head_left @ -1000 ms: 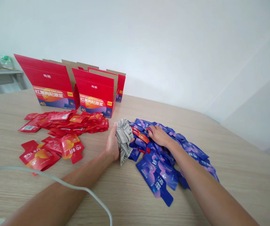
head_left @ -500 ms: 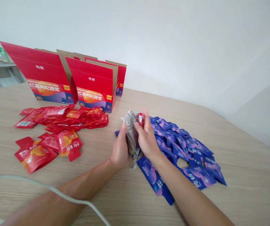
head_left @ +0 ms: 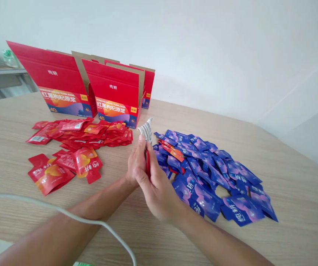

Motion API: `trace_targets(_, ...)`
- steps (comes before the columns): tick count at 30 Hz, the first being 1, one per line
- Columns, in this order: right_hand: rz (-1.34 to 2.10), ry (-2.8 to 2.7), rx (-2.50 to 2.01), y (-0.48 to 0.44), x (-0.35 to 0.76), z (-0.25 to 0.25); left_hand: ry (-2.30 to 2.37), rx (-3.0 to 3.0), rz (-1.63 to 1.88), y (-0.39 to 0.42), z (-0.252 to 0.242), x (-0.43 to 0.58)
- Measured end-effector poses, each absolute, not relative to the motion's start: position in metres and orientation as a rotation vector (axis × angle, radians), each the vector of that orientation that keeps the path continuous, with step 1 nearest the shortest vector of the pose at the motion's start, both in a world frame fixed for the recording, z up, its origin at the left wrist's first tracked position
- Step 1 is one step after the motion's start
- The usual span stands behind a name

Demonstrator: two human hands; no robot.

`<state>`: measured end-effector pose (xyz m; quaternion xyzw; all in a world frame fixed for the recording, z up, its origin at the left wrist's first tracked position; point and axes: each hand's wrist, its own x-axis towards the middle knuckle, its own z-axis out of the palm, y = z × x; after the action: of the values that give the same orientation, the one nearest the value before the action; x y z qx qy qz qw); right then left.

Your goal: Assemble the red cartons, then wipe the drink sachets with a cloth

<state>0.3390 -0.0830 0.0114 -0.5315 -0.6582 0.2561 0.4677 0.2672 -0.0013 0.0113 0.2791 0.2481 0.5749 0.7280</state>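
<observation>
Over the middle of the table, my left hand [head_left: 136, 162] and my right hand [head_left: 159, 188] are pressed together around a bundle of pouches [head_left: 146, 130]. Pale and dark stripes, like stacked edges, show at its upper end. A red edge shows between my palms; most of the bundle is hidden by my hands. To the right is a spread pile of blue pouches [head_left: 200, 159], with a few red-orange pouches [head_left: 172, 150] at its near left part. On the left lies a heap of red pouches [head_left: 81, 133], and closer to me are several loose red pouches [head_left: 50, 175].
Red open-topped cartons [head_left: 111, 88] stand at the back left, flaps raised. A pale cable [head_left: 64, 213] crosses in front of my left forearm. A white wall [head_left: 217, 62] rises behind the table [head_left: 294, 207]. A side table [head_left: 3, 72] stands at far left.
My hands have closed together around the bundle, which is now mostly covered. Red-orange pouches now show in the blue pile, and its near-left blue pouches lie differently. The view has shifted slightly.
</observation>
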Motion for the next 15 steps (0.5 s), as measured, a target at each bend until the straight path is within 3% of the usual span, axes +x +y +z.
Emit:
trace_targets(4,0.468,-1.673,-1.244,-0.087,0.352,0.016,0.549,0.489,1.182,0.013,0.023,0.272)
trace_targets(9,0.378,-1.363,-1.186,-0.064,0.385,0.032,0.389,0.326,0.981,0.005,0.037,0.276)
trace_targets(15,-0.044,-1.552,-1.44,-0.041,0.395,0.013,0.302,0.312,0.882,-0.02,0.038,0.283)
